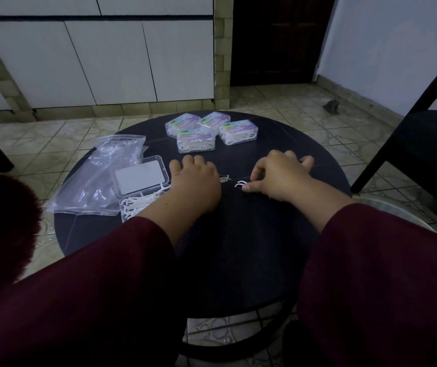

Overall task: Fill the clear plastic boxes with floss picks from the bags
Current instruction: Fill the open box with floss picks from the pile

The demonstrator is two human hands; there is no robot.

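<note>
An open clear plastic box (143, 189) lies at the left of the round black table (238, 247), its lid flipped back and white floss picks piled in its base. Clear plastic bags (100, 178) lie under and behind it. Several closed, filled boxes (210, 131) with colourful labels sit at the far side. My left hand (194, 181) lies knuckles-up beside the open box, fingers curled down onto the table; what is under it is hidden. My right hand (278, 176) pinches a white floss pick (239, 184) on the tabletop. Another loose pick (224, 178) lies between the hands.
A dark chair (424, 133) stands to the right of the table. White cabinets (106, 62) and a dark door (275, 41) line the far wall. Tiled floor surrounds the table, with a small dark object (331, 105) on it at the back right.
</note>
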